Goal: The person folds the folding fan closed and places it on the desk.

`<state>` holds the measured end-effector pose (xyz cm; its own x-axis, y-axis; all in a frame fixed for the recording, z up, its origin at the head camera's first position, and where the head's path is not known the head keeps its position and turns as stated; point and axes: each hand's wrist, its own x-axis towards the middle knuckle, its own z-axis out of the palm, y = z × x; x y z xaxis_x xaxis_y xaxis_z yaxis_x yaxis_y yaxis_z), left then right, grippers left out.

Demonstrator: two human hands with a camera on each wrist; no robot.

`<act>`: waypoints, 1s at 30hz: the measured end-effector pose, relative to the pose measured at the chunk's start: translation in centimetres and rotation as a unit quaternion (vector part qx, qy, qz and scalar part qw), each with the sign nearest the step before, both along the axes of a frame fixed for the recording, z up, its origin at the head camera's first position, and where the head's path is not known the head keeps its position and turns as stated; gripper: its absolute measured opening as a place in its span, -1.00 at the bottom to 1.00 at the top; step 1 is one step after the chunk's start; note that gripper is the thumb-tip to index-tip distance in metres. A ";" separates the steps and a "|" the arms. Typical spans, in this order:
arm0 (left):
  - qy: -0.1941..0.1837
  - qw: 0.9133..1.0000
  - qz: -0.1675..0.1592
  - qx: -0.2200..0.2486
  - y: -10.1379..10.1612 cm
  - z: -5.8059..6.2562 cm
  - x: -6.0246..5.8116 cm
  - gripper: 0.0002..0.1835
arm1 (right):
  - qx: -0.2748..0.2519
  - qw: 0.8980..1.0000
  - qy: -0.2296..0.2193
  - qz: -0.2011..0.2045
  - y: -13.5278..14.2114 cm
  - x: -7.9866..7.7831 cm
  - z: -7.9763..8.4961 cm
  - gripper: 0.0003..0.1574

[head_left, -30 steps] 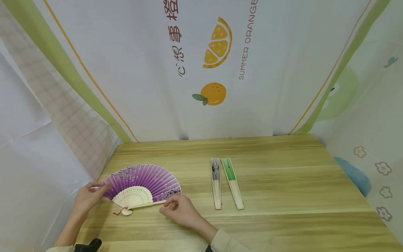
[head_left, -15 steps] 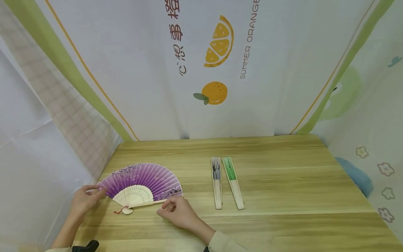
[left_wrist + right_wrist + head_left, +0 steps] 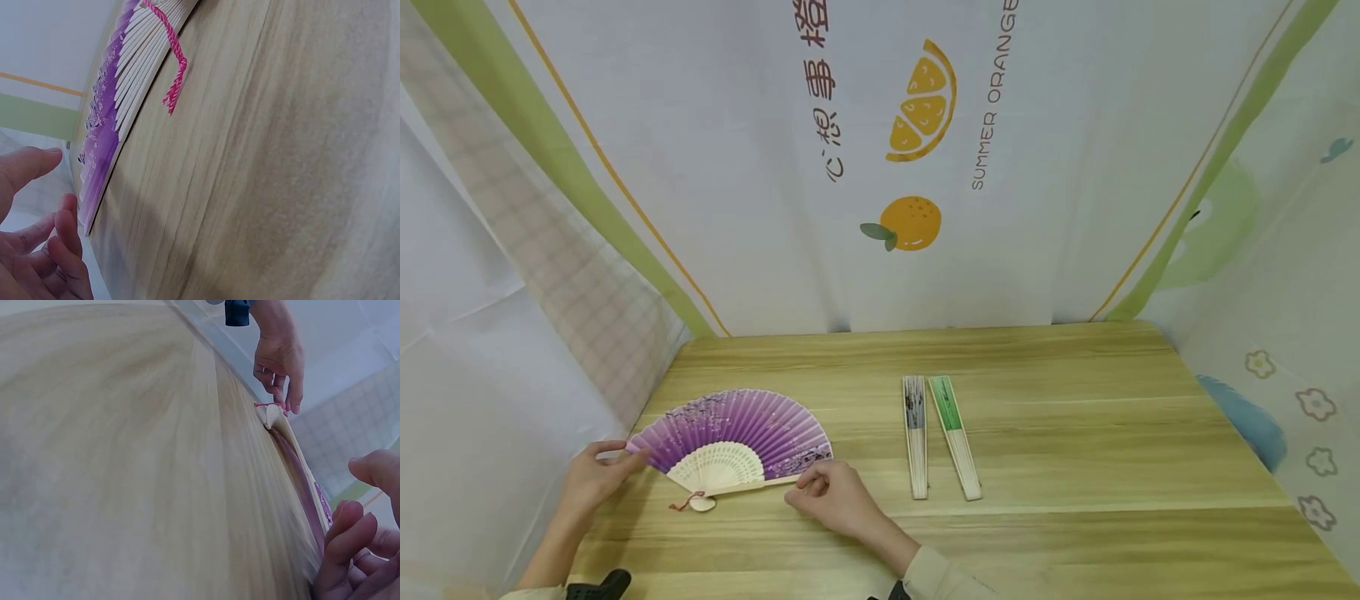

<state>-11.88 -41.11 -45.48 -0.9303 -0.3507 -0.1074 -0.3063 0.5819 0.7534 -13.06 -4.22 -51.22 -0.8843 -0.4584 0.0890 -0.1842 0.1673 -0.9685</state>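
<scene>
Both left hand point(image 3: 593, 479) and right hand point(image 3: 835, 500), loosely curled, thumbs apart, hold nothing at either end of the spread purple fan point(image 3: 737, 429)

Spread fan point(image 3: 718, 462) — left of two folded fans point(image 3: 916, 442).

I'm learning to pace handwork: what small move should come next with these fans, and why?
Probably lift the right hand clear of the purple fan. It lies spread on the table, and the right wrist view shows the thumb apart from the fingers, so that hand seems not to grip it. The grey fan and green fan lie folded.
</scene>
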 end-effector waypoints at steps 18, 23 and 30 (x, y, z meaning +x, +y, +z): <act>-0.010 0.999 0.009 -0.030 -0.6 -0.4 -0.2 -0.23 | 0.001 1.000 0.010 -0.011 0.7 -1.0 0.2 -0.81; -0.005 1.000 0.013 -0.011 -0.7 -0.5 -0.2 -0.26 | 0.006 1.000 0.018 -0.012 0.9 -1.1 0.2 -0.81; -0.013 1.000 0.007 -0.026 -0.8 -0.2 -0.3 -0.26 | 0.011 0.999 0.029 -0.024 1.5 -1.6 0.1 -0.80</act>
<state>-12.17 -41.94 -45.72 -0.9223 -0.3698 -0.1126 -0.3341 0.6161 0.7133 -14.63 -2.68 -51.12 -0.8986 -0.4186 0.1315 -0.2318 0.1984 -0.9523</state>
